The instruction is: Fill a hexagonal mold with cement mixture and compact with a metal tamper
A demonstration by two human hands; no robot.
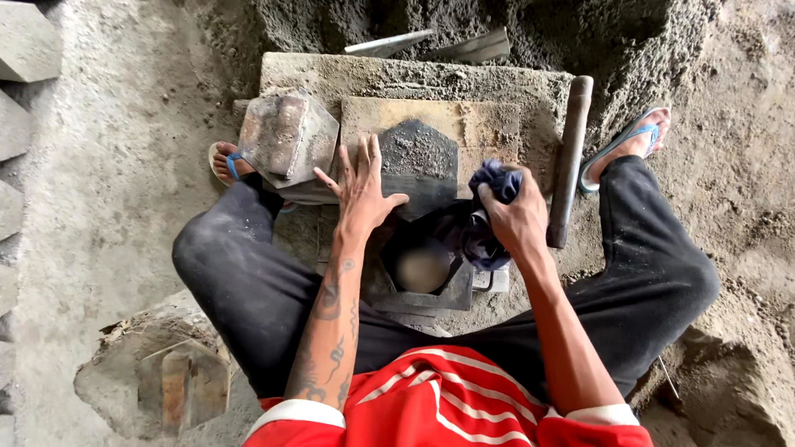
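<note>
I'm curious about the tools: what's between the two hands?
In the head view, a dark hexagonal mould sits between the left hand, which touches it, and the right hand gripping a blue cloth.

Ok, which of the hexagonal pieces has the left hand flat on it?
The dark one in the middle of the board, under the left hand. The rusty hexagonal block lies apart, to its left.
</note>
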